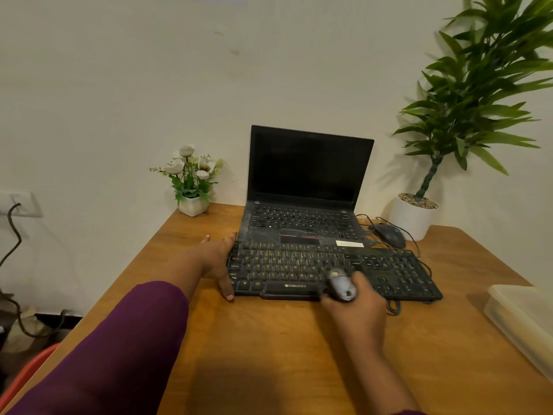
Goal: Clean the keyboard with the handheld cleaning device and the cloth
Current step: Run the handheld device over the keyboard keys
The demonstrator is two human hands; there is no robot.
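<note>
At the far left, a wall socket (18, 202) with a dark cable plugged in is seen beside the wooden table (269, 354). A purple sleeve (119, 339) is stretched across the table's left part, and a small white pot of white flowers (193, 178) is set at the back edge by the wall. The left hand (217, 259) is laid against the left end of the keyboard (299, 265), with fingers straight and thumb spread wide along that edge. The black keyboard is placed mid-table, just in front of an open laptop (305, 187) with a dark screen. The grey handheld cleaning device (341, 286) is gripped in the curled fingers of the right hand (359, 307) and held to the keys just right of the space bar. Further right, a dark mouse (390, 235), a tall potted plant (454, 121) and a translucent plastic container (526, 319) are found.
</note>
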